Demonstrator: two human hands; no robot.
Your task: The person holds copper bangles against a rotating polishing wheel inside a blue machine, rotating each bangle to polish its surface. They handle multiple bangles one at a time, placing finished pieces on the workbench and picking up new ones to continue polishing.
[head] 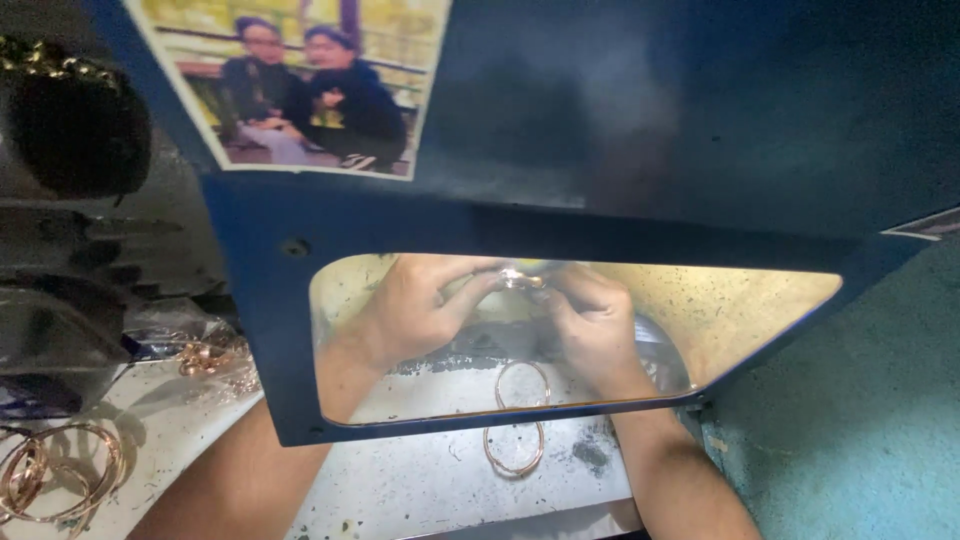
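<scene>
1. Blue metal made up the guard [640,150] in front of you, and you looked through its clear window [760,310] at your own two hands.
2. Your left hand [415,310] and your right hand [590,320] met behind the window, fingertips drawn together around a small shiny piece [520,279] that sat between them at the top of the pane.
3. Both hands were pinched on that piece, left from one side and right from the other; what the piece was, you could not tell through the glare.
4. Your forearms passed under the lower edge of the guard and rested over the pale, gritty bench [420,480].
5. Two gold-coloured bangles lay flat on the bench between your wrists: one bangle [523,384] showed behind the window, and the second bangle [514,452] lay just below the guard's edge, close to the first.
6. More gold bangles [55,480] were heaped at the far left of the bench, well apart from your hands.
7. Near them sat a clear plastic bag [195,345] with small gold-coloured pieces in it.
8. A printed photograph [300,80] was stuck to the upper left of the guard.
</scene>
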